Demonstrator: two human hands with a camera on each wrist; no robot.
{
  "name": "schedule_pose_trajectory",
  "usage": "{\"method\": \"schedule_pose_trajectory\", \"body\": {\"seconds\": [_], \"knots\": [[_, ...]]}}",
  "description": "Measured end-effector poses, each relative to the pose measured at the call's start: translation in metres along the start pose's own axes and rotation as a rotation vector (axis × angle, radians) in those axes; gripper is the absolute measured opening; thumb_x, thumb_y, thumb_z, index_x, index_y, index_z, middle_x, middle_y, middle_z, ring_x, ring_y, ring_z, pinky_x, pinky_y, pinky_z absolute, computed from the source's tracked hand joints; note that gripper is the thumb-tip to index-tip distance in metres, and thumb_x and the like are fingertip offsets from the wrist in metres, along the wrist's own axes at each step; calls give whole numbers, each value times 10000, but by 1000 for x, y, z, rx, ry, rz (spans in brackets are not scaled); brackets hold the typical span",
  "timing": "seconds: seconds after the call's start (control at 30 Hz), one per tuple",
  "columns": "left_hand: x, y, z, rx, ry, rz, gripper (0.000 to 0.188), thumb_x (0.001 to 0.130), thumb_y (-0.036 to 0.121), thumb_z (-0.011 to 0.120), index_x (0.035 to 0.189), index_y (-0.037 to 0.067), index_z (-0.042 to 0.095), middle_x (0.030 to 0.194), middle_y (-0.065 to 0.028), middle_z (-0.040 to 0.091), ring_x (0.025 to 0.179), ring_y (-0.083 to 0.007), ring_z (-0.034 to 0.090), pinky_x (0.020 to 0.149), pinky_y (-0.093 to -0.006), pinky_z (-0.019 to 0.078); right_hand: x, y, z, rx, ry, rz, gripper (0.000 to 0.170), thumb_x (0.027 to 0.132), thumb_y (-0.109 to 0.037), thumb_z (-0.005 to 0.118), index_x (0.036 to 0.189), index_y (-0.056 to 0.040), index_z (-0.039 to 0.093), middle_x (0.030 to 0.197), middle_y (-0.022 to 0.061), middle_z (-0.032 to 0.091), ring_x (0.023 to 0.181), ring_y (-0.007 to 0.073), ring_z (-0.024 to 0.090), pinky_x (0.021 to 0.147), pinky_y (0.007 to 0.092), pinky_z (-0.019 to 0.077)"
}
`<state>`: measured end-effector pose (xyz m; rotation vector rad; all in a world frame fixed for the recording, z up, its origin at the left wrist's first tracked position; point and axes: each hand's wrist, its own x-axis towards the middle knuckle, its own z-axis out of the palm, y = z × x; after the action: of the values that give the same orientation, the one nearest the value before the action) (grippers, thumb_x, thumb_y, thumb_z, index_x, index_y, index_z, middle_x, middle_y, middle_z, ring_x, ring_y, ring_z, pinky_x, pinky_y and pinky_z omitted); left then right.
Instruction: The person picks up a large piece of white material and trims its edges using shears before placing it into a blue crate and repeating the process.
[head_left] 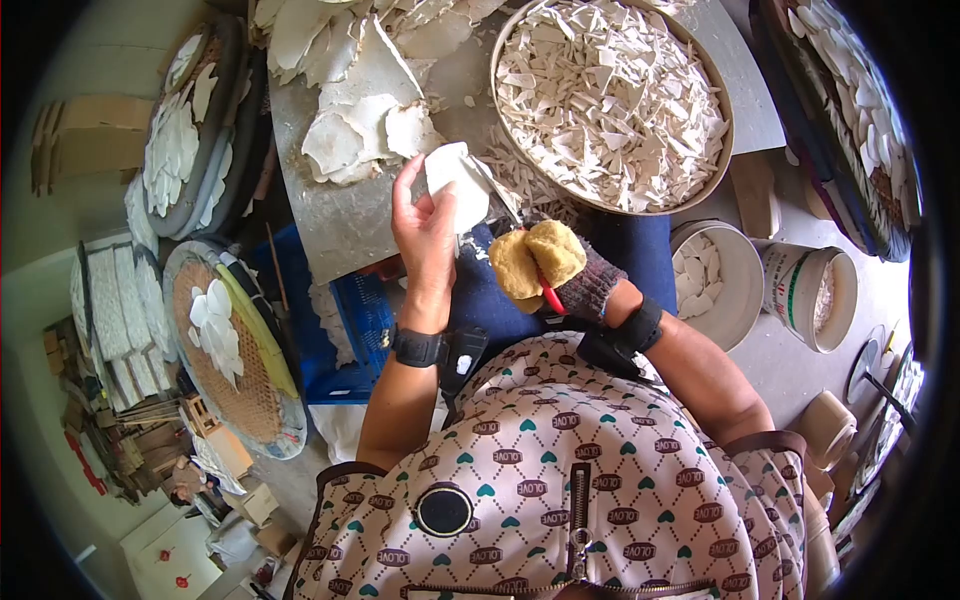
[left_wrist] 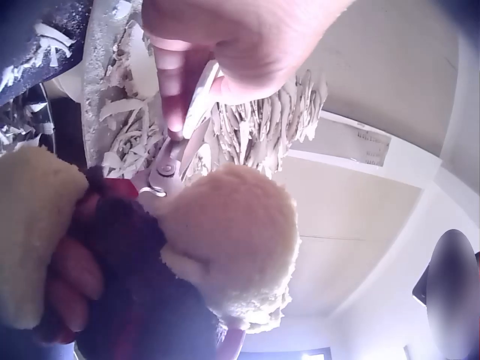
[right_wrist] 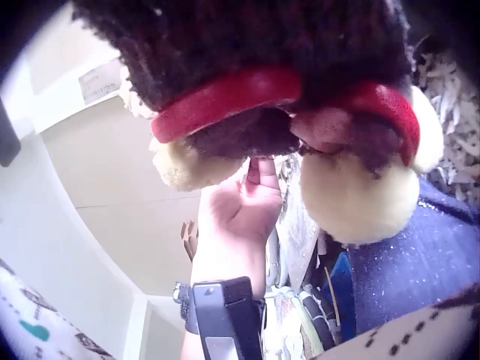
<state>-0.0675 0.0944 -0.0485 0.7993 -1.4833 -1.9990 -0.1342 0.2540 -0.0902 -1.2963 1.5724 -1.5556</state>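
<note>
My bare left hand [head_left: 428, 240] pinches a thin, flat white piece [head_left: 460, 190] between thumb and fingers, above the near edge of the table. My right hand [head_left: 592, 280], in a dark knitted glove, grips a pair of red-handled scissors [left_wrist: 166, 169]. Their blades point at the white piece and reach its right edge in the head view. Yellow sponge padding [head_left: 557, 252] wraps the handles and hides part of the right fingers. In the right wrist view the red handle loops [right_wrist: 232, 97] show around the gloved fingers.
A round tray [head_left: 729, 140] heaped with white slivers stands on the metal table [head_left: 305, 215], right of a pile of larger white sheets [head_left: 350, 125]. Two buckets [head_left: 735, 290] stand at the right. A blue crate [head_left: 368, 310] and a round woven tray [head_left: 240, 395] are at the left.
</note>
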Motion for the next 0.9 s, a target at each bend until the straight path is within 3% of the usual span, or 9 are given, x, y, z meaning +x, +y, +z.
{"method": "schedule_pose_trajectory", "body": {"seconds": [0.03,0.13,0.27,0.4,0.47,0.7,0.77,0.87,0.9], "knots": [[3,-9,-5,59,-18,20,487,863,37,526,1313,19,341,995,-161,618,793,-229,647,660,-317,556,-2,1,1,29,-5,39,174,785,-93,566,954,-51,575,947,142,616,883,310,577,742,375,464],[1,1,-3,35,-71,-53,480,867,53,517,1312,14,342,971,-168,624,729,-255,656,605,-319,559,-4,-4,2,54,3,72,171,809,-123,547,966,-59,576,953,130,617,894,307,573,763,364,463],[2,9,-3,36,-111,-92,471,864,31,479,1306,-12,323,926,-179,623,673,-250,655,562,-299,557,-2,-6,6,200,-11,167,165,839,-133,513,973,-65,580,941,123,621,884,309,574,763,362,466],[-3,12,1,27,-140,-135,465,860,33,483,1297,-31,336,906,-178,626,674,-252,660,546,-289,561,6,7,6,20,-66,91,169,853,-144,500,981,-70,582,934,115,625,878,304,581,754,361,470],[-1,11,-4,52,-150,-168,470,860,37,486,1297,-40,332,899,-175,629,660,-247,659,538,-283,556,6,-9,1,199,-61,250,169,852,-156,504,976,-74,584,929,112,627,871,305,583,750,361,472],[-1,6,-17,103,-191,-236,478,853,99,532,1290,-19,377,925,-168,632,680,-250,661,547,-279,543,-2,-2,3,211,-94,343,221,839,-191,555,1017,-66,593,971,98,635,883,233,603,751,314,473],[-6,6,-26,99,-157,-219,483,858,122,539,1300,9,378,945,-143,625,659,-217,647,538,-276,536,0,-19,-3,310,-139,432,233,827,-198,579,1015,-62,599,977,100,638,887,218,607,754,302,471],[-24,24,-59,176,-72,-135,464,865,120,533,1307,80,395,933,-109,623,587,-158,602,465,-255,493,-2,-19,1,317,-146,283,220,823,-207,593,981,-56,611,946,105,644,870,214,614,755,298,472],[-32,44,-86,144,-35,-213,445,867,112,531,1295,105,410,922,-102,620,565,-139,578,419,-244,456,-6,-10,2,387,-178,342,236,826,-190,623,1009,-47,584,968,76,628,889,165,603,784,284,480]]}}
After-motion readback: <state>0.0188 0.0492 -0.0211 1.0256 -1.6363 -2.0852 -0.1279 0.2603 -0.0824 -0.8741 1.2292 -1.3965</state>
